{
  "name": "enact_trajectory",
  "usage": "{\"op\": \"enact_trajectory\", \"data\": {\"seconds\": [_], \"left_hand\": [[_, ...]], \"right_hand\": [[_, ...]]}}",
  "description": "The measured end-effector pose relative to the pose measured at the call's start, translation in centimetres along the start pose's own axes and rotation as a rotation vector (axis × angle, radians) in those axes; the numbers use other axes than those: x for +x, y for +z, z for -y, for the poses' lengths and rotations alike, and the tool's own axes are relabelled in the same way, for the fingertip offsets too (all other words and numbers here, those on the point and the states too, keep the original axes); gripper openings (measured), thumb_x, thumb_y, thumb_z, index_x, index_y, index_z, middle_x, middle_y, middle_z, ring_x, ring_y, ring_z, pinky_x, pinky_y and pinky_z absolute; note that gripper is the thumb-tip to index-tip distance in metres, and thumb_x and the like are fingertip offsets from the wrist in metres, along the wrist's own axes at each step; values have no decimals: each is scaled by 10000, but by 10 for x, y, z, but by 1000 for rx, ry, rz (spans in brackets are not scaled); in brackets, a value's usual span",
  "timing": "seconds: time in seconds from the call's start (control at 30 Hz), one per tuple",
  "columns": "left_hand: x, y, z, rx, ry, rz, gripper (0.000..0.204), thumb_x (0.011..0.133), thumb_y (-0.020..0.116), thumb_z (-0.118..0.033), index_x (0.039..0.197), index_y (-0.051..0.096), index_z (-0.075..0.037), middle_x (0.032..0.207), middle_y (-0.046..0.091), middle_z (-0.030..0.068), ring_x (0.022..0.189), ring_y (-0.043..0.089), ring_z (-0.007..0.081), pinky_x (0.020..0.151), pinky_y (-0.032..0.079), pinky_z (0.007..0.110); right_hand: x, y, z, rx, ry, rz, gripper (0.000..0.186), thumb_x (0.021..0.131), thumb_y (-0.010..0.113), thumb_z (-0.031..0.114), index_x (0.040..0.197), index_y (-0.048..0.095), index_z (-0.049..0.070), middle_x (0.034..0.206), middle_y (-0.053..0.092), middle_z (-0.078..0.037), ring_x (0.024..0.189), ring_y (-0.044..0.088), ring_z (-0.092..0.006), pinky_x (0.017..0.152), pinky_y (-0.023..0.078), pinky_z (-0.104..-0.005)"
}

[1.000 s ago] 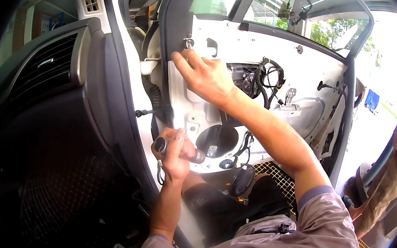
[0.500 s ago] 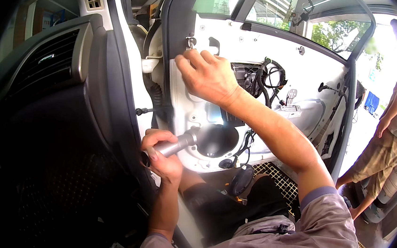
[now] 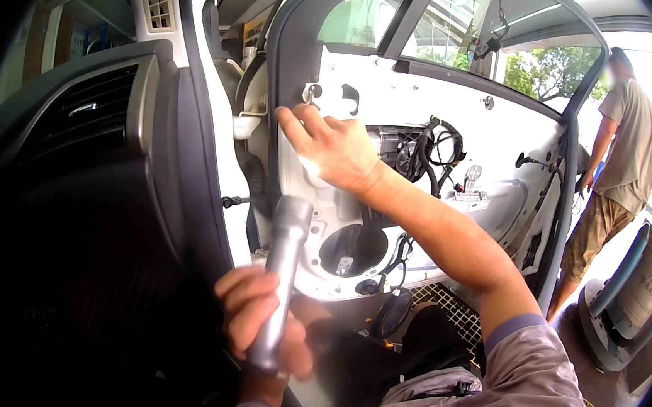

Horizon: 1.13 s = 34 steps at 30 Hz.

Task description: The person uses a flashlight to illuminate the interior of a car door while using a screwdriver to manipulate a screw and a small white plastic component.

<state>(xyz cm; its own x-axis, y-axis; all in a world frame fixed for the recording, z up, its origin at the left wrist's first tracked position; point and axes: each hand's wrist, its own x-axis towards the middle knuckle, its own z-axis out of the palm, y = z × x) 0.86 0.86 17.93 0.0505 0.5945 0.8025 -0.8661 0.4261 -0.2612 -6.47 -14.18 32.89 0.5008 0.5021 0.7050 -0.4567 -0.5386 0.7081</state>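
Observation:
My left hand is closed around a silver flashlight, which points upward and is slightly blurred. A bright spot of its light falls on the wrist side of my right hand. That hand is curled against the upper front part of a white car door with its trim panel off. Whatever its fingers grip is hidden. Just above them, a small metal piece shows at a hole in the door. Below the hand is a large round opening in the door's inner metal.
Black wiring hangs from the door's middle. A black oval part dangles below its lower edge. The dark dashboard lies left. Outside, a person stands beyond the door, near a cylindrical container. Yellow grating covers part of the floor.
My left hand has swung the flashlight from pointing right at the round opening to pointing upward. My right hand stays near the same hole. The person outside has turned and moved farther off.

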Motion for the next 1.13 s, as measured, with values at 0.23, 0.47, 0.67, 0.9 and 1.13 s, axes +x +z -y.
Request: {"op": "enact_trajectory", "data": {"seconds": [0.23,0.47,0.67,0.9,1.13], "left_hand": [[2,-22,-19,6,-54,-46,743,946,152,-790,989,475,-123,853,540,43,811,541,178,818,463,379],[2,-19,-15,60,-103,-19,754,952,163,-787,990,478,-103,859,576,69,780,551,205,771,488,403],[-2,-14,-13,57,-100,18,734,966,210,-772,1007,487,-94,880,595,88,775,569,223,773,498,411],[9,-18,-17,56,-75,62,656,993,312,-722,1019,495,-93,889,599,88,793,582,224,778,507,416],[7,-23,-19,24,-120,141,640,993,341,-713,1029,502,-96,910,609,91,829,595,229,811,517,439]], "right_hand": [[-10,7,2,20,54,135,391,728,662,102,1115,629,58,1032,610,-60,658,622,-144,469,485,-296],[1,7,-2,19,-39,-42,415,755,664,159,1152,598,55,1013,597,-85,576,620,-168,445,481,-317],[-8,5,-8,-6,-22,48,452,730,680,163,1165,610,64,1026,602,-84,677,627,-182,451,485,-306],[-9,-2,0,6,55,161,443,777,647,167,1206,602,65,1037,625,-116,737,641,-189,486,508,-315],[-6,-1,-5,25,-21,59,612,718,669,77,1320,563,87,1140,597,-61,932,667,-189,619,563,-272]]}}
